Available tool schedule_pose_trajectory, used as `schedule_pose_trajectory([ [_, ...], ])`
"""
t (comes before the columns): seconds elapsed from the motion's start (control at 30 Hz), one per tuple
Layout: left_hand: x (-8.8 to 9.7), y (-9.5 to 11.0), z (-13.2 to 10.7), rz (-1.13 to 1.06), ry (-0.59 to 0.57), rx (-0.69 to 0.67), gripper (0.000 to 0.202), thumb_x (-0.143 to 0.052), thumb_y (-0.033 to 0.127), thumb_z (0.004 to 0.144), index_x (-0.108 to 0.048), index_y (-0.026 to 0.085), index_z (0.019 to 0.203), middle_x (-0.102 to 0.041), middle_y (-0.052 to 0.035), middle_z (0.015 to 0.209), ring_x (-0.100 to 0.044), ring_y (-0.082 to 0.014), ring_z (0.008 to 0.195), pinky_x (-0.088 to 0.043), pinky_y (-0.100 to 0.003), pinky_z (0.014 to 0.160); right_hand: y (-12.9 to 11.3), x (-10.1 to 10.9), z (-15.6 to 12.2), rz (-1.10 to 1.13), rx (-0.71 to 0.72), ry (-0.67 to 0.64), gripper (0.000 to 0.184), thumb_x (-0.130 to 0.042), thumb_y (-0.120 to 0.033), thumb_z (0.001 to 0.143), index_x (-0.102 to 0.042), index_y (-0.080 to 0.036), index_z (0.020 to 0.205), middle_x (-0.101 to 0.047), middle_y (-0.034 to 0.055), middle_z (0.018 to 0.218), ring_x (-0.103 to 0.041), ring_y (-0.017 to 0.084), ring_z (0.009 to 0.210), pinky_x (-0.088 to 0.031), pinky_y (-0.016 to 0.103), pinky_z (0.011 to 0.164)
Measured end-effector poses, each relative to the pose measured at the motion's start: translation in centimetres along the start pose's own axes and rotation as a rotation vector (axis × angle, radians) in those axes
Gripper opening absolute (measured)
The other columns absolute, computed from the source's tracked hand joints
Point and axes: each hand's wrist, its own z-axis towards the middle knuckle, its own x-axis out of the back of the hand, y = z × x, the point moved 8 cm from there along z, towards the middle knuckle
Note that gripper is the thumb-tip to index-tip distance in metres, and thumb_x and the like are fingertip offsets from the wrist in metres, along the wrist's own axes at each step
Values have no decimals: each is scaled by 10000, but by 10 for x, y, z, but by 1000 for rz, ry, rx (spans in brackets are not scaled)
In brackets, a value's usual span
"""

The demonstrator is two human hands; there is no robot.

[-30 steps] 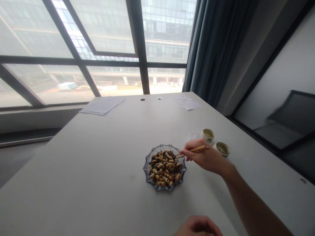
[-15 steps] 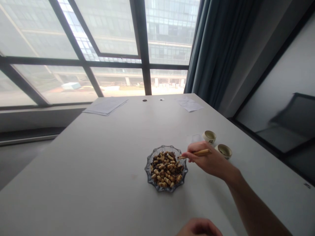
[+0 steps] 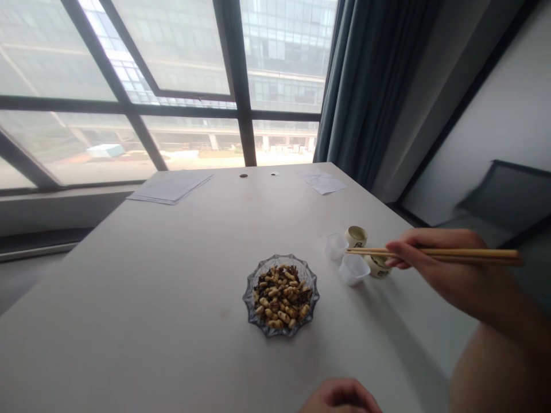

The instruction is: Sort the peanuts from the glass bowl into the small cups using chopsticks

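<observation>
Chopsticks (image 3: 465,253) are clamped in the fingers of my right hand (image 3: 456,282), tips near two translucent cups (image 3: 354,272), right of the peanuts (image 3: 282,299) in their glass bowl (image 3: 251,301). On my left hand (image 3: 340,396), I cannot tell whether fingers grip.

Tan wooden chopsticks (image 3: 473,253), nearly level, in right hand (image 3: 447,276)

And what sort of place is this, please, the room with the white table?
Probably an office or a meeting room. The large white table has a stack of papers near its far left corner, and a big dark-framed window fills the wall behind it.
</observation>
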Motion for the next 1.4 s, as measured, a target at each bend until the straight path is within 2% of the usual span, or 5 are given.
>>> schedule_pose_trajectory([
  [0.33,-2,9,-3,10,-38,4,589,-989,571,569,-748,111,847,-635,-66,795,-512,-159,717,-360,-288,736,122,5,34,201,-488,165,249,-790,-303,861,-683,-188,667,-742,64,616,-767,213,591,-620,234,544],
  [0.6,-1,6,-2,1,-37,7,630,-1004,610,530,-745,117,824,-638,-63,777,-510,-155,700,-349,-281,715,144,6,31,176,-598,172,212,-786,-206,859,-683,-173,677,-715,67,553,-725,196,475,-608,226,467],
  [0.87,-3,6,-3,1,-46,8,598,-997,591,560,-762,124,850,-643,-59,791,-515,-155,704,-360,-276,713,77,18,22,228,-348,272,280,-803,-398,863,-722,-178,711,-743,65,642,-759,201,594,-616,228,555],
  [1.1,0,2,1,13,-44,-13,595,-1000,600,552,-780,128,840,-672,-88,862,-556,-183,790,-388,-281,748,-10,-70,18,299,-96,-202,382,-710,-511,933,-753,-190,731,-773,68,707,-742,197,651,-532,243,568],
  [1.4,0,-2,5,-1,-56,-37,610,-999,622,544,-787,127,831,-676,-86,851,-563,-168,760,-397,-286,778,-20,-138,18,291,-47,-384,373,-655,-431,972,-677,-183,695,-731,26,653,-718,173,645,-477,248,582],
])
